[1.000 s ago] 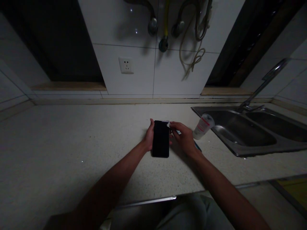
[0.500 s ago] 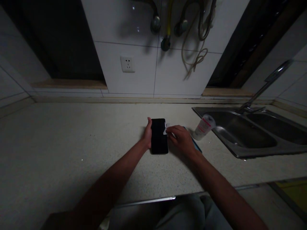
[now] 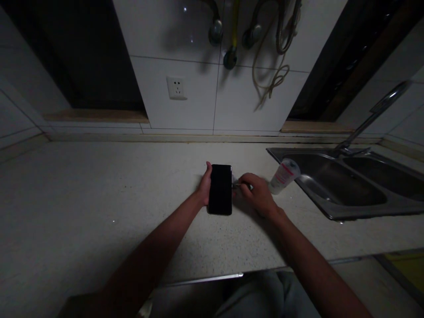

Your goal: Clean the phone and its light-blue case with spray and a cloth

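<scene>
A black phone lies screen up on the pale speckled counter. My left hand grips its left edge, thumb up along the side. My right hand is closed just right of the phone, its fingertips pinching a small pale scrap next to the phone's right edge. What the scrap is I cannot make out in the dim light.
A white tube with a red label lies by the sink's left rim. The steel double sink and tap fill the right. A wall socket and hanging hoses are on the tiled wall behind.
My right hand has drawn off the phone's top right part to just beside its right edge, the pale scrap coming along. The left hand still steadies the phone.
</scene>
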A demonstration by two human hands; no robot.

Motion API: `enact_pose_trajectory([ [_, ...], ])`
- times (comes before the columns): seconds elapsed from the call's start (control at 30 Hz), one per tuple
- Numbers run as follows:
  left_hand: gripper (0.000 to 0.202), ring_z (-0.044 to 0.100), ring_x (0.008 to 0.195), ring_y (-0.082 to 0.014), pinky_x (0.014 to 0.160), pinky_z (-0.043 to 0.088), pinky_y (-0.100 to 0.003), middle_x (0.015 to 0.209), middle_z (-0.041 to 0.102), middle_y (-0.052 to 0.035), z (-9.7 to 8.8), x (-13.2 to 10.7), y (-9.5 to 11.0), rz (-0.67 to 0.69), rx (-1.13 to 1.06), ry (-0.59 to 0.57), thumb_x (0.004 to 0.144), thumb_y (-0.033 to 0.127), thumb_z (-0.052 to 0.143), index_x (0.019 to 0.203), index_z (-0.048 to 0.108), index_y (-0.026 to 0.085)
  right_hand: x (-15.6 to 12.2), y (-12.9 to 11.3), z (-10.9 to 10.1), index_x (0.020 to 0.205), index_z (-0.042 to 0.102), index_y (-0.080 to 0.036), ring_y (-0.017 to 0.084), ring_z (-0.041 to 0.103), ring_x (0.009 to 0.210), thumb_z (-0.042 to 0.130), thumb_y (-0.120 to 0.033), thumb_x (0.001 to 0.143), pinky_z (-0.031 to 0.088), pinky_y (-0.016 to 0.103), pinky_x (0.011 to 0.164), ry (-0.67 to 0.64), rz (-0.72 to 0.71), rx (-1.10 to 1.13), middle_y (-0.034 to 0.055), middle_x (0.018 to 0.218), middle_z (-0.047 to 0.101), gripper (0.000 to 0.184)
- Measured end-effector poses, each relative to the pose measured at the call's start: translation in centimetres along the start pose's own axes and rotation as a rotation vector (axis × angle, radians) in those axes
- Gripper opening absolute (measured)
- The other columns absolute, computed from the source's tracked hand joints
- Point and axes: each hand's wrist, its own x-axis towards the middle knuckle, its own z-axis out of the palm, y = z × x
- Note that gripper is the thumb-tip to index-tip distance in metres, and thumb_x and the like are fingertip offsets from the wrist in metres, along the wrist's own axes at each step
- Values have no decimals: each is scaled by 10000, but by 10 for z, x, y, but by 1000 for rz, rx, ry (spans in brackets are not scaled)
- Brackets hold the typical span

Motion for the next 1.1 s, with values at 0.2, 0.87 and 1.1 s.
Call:
enact_pose_trajectory([
  [0.2,832,708,910,-310,787,582,-507,1061,718,-179,-8,5,-1,-3,-22,-25,855,825,317,1166,670,138,3,5,2,966,587,-219,148,553,627,450,-217,880,449,283,587,361,305,230,-3,764,594,162],
  [0.87,872,704,775,-251,726,570,-390,921,736,-153,-10,8,-2,1,-23,-10,830,856,312,1108,690,120,0,12,2,860,654,-206,178,609,746,588,-179,784,471,312,685,-252,133,118,32,829,651,104],
  [1.1,836,707,957,-306,839,568,-497,1043,728,-178,-10,8,-3,9,-50,-12,837,837,348,1153,678,137,1,19,-3,808,658,-201,203,592,768,567,-185,790,474,363,721,130,226,-8,54,838,625,94],
])
